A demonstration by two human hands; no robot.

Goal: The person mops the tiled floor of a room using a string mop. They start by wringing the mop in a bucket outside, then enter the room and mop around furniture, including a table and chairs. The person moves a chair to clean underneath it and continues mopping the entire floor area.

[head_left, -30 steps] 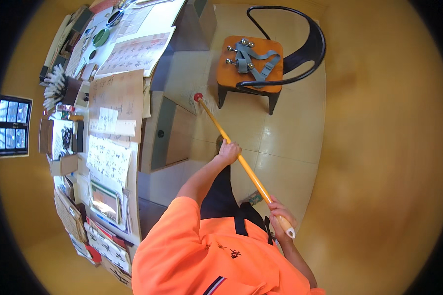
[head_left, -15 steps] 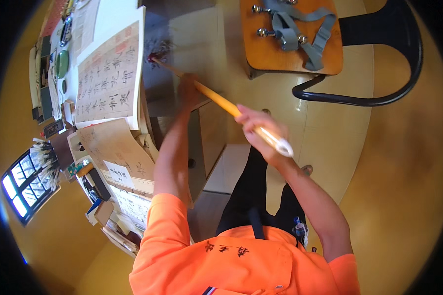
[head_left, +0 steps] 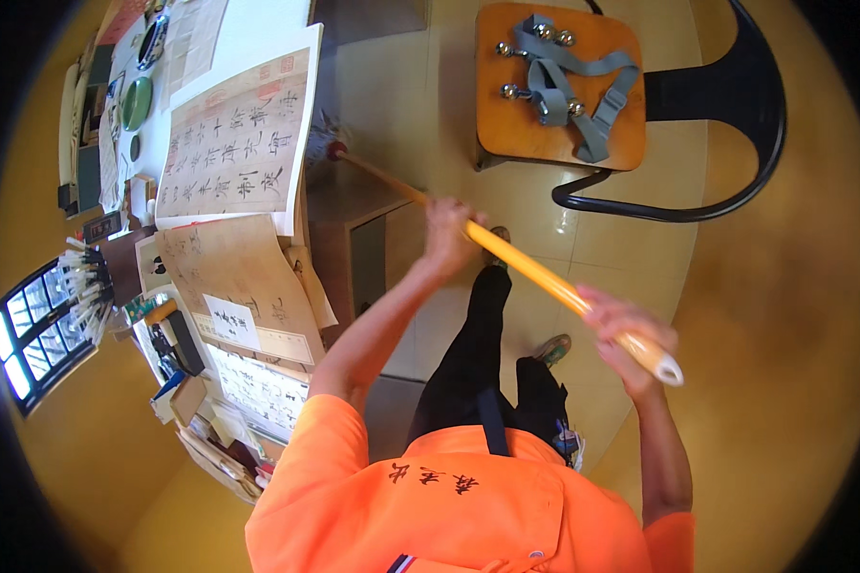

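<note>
Both of my hands grip a long-handled mop with a yellow handle [head_left: 535, 270], held slantwise across the floor in front of me. My left hand [head_left: 452, 234] is wrapped round the shaft near its middle. Close to the handle's white end, my right hand [head_left: 629, 329] is closed on it, slightly blurred. The mop's far end has a red collar and pale grey strands [head_left: 323, 134]. Those strands lie low beside the desk, partly hidden behind the edge of the paper sheets.
A desk on the left carries calligraphy sheets [head_left: 244, 143], a green oval object [head_left: 137, 103] and several brushes [head_left: 88, 286]. Beyond my right hand stands a chair with a wooden seat [head_left: 492, 105] and black frame, bearing grey straps [head_left: 597, 129] with shiny metal balls. Cabinet [head_left: 339, 229] sits below the desk.
Both hands have moved to the right with the mop, drawing its head back a little toward me. The whole view has shifted slightly, and my feet show more clearly.
</note>
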